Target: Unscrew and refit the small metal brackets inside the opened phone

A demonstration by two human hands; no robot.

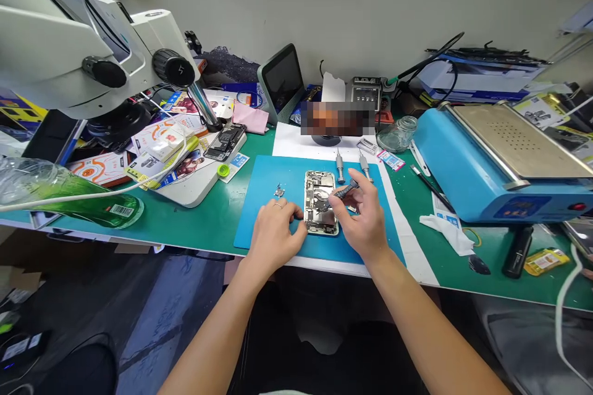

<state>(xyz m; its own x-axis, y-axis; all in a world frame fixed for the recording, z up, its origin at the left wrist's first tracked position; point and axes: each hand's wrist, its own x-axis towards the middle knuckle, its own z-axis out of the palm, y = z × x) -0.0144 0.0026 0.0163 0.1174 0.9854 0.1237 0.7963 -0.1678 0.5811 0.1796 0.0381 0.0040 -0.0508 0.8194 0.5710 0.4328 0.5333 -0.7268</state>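
An opened smartphone lies on the blue mat, its inner boards and parts exposed. Against the phone's left edge rests my left hand, with thumb and fingers curled in and a ring on one finger. My right hand grips a grey precision screwdriver, held slanted over the phone with its tip end toward the inside. Two more screwdrivers lie beyond it at the mat's far edge. Small metal parts sit left of the phone, and a little part shows under my right hand.
A microscope overhangs the left side, above a green bottle and phone boxes. A blue heating plate machine stands right, with a glass jar beside it. A screen device and soldering station line the wall.
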